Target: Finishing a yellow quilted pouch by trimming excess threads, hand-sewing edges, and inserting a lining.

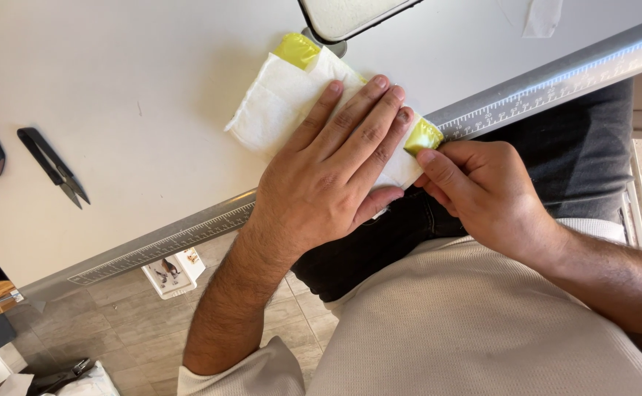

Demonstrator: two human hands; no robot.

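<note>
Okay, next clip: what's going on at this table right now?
A person presses the left hand flat on a white padded fabric piece lying at the edge of a pale table. The right hand pinches the yellow trim at the near end of the piece; a second yellow end shows at the far end. Black thread snips lie untouched to the side, and a ruler strip runs along the table edge.
</note>
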